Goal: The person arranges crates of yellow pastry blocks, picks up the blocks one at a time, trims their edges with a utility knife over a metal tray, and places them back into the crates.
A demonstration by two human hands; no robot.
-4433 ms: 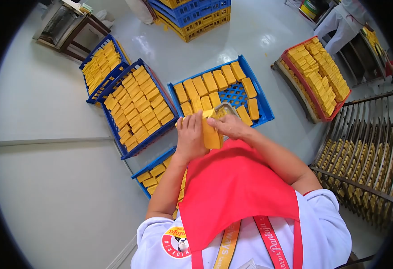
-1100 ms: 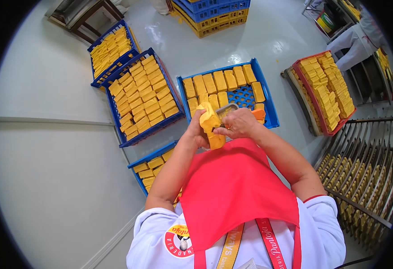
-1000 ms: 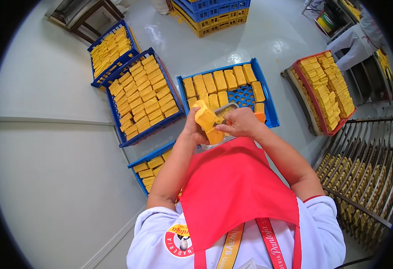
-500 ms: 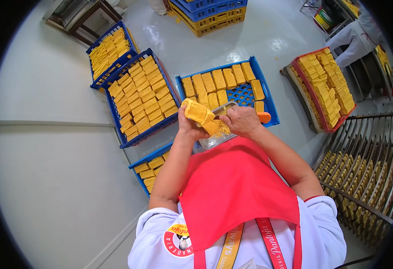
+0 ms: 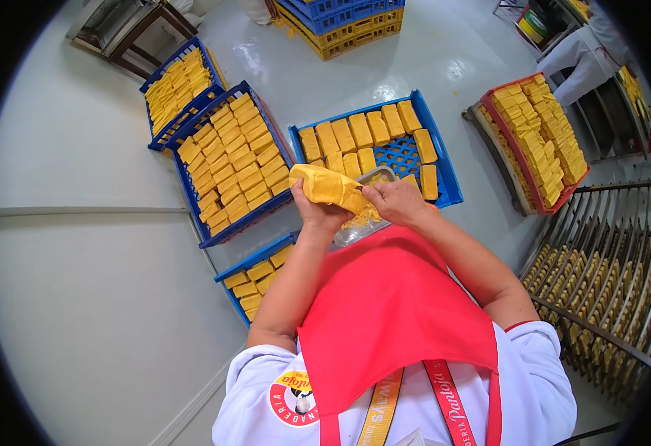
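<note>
Scraps (image 5: 368, 215) in tray (image 5: 350, 237) beneath block (image 5: 328, 187)

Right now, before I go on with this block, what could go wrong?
The tool in the right hand, mostly hidden but for a bit of orange, could slip toward the left hand, which grips the same yellow block.

Shavings might miss the clear tray, since the block's far end juts past its edge in this view.

The block, tilted and held by one end, could perhaps twist or drop.
</note>
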